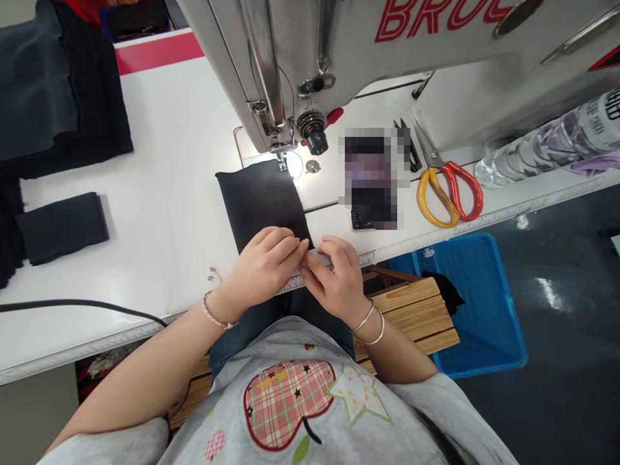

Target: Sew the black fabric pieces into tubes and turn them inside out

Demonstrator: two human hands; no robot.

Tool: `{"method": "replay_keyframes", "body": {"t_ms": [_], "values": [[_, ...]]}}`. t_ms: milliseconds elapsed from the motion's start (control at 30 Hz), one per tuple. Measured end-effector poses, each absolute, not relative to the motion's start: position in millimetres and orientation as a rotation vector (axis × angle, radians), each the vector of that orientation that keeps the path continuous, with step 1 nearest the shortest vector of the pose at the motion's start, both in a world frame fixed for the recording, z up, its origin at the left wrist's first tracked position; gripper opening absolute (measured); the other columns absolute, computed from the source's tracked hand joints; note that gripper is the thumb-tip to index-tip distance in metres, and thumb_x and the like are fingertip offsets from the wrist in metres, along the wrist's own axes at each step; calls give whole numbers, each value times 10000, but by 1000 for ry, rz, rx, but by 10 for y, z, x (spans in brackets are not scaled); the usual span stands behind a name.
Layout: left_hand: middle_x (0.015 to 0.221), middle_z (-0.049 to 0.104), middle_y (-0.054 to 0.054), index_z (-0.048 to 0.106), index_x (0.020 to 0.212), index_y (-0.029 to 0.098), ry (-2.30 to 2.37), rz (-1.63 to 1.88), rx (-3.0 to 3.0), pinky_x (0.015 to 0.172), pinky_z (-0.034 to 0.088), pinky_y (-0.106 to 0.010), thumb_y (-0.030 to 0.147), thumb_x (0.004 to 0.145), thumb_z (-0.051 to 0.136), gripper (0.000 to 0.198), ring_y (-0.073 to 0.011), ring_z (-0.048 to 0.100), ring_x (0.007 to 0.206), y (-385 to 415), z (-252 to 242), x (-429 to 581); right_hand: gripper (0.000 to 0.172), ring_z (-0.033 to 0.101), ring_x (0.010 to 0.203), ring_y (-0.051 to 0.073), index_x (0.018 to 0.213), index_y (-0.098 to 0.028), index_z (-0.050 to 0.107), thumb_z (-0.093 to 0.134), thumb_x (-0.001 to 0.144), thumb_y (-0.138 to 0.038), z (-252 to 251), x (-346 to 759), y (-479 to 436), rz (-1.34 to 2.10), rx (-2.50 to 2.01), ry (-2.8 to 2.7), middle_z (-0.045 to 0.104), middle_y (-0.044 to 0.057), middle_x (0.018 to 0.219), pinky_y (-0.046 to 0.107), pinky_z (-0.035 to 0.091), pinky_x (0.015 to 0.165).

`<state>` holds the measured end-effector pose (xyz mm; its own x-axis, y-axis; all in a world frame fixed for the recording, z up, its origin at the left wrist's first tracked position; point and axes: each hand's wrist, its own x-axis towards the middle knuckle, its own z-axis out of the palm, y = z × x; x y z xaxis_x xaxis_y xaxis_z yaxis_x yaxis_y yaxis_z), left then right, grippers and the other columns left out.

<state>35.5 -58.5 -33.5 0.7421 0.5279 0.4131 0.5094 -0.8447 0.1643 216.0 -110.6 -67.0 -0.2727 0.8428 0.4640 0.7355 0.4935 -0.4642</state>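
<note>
A black piece of fabric [261,206] lies on the sewing table, its far edge under the presser foot [282,163] of a sewing machine [310,77]. My left hand [271,261] rests over the near end of the fabric, thumb and fingers pinched together at its near right corner. Close beside it, my right hand [338,274] has its fingers curled, with thumb and index fingertip meeting at that same corner. The fingertips of both hands nearly touch. Whatever small bit of fabric edge sits between them is mostly hidden.
Scissors [450,194] with yellow and red handles lie right of a phone [371,181], near a plastic bottle [547,139]. Folded dark cloth [62,227] and a dark fabric pile [58,97] are at left. A blue bin [504,310] stands below, right of the wooden stool [411,303].
</note>
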Motion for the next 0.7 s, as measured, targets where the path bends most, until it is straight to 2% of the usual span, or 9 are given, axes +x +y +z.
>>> {"method": "replay_keyframes", "body": {"t_ms": [200, 400, 700], "values": [[927, 665, -104, 625, 1109, 114, 834, 686, 2934, 812, 564, -410, 108, 881, 536, 245, -238, 618, 955, -603, -300, 336, 244, 571, 1122, 240, 1116, -179, 657, 560, 892, -181, -647, 2204, -1084, 239, -1236, -1989, 620, 102, 1021, 408, 506, 954], [1070, 674, -137, 602, 1200, 118, 874, 657, 2816, 899, 555, -456, 107, 872, 549, 332, -266, 598, 1088, -687, -258, 264, 261, 573, 1068, 238, 1151, -170, 643, 538, 916, -215, -609, 2181, -1016, 117, -1260, -2080, 648, 115, 1101, 407, 497, 915], [1056, 684, -119, 590, 1183, 102, 905, 470, 2852, 856, 579, -436, 117, 877, 574, 307, -261, 607, 1017, -644, -159, 260, 249, 572, 1052, 235, 1125, -134, 652, 560, 912, -225, -618, 2209, -994, 20, -1208, -2157, 690, 95, 1095, 391, 481, 881]]}}
